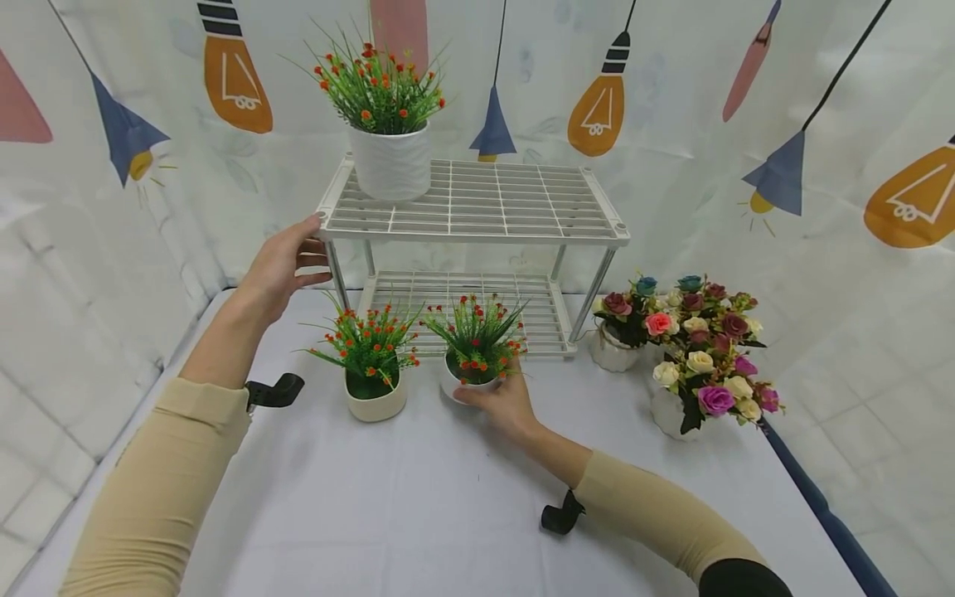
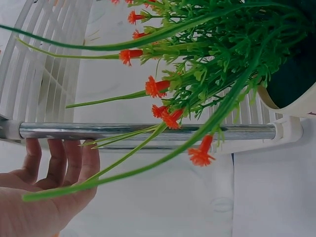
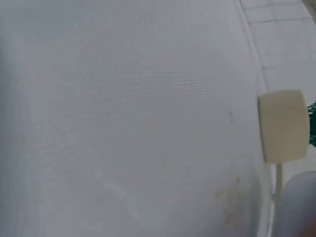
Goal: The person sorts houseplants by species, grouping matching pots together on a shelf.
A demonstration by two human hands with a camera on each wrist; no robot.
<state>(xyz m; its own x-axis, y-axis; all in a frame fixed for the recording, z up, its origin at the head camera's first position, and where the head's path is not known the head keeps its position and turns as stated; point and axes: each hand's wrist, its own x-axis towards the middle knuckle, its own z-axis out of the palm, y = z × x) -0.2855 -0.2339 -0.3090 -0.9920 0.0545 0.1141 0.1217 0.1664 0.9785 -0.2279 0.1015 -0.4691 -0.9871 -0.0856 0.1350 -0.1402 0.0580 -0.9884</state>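
Observation:
My right hand point(image 1: 507, 402) grips a small white pot point(image 1: 450, 383) of orange-flowered grass, thumb at its front, before the lower shelf. Only a grey-white curved edge point(image 3: 297, 205), probably this pot, enters the right wrist view. Beside the upper left corner of the white wire rack point(image 1: 477, 236), my left hand point(image 1: 274, 264) touches the front left metal post point(image 2: 148, 130) with its fingers point(image 2: 57, 160). Between the hands a cream pot point(image 1: 376, 405) holds similar orange flowers and stands on the table. A taller white pot point(image 1: 391, 166) of orange flowers occupies the top shelf's left end.
To the right of the rack stand two white pots of artificial roses, one farther back point(image 1: 613, 352) and one nearer point(image 1: 671, 412). A white cloth covers the table point(image 1: 418, 514). Behind it hangs a curtain point(image 1: 679, 124) printed with lamps and bulbs.

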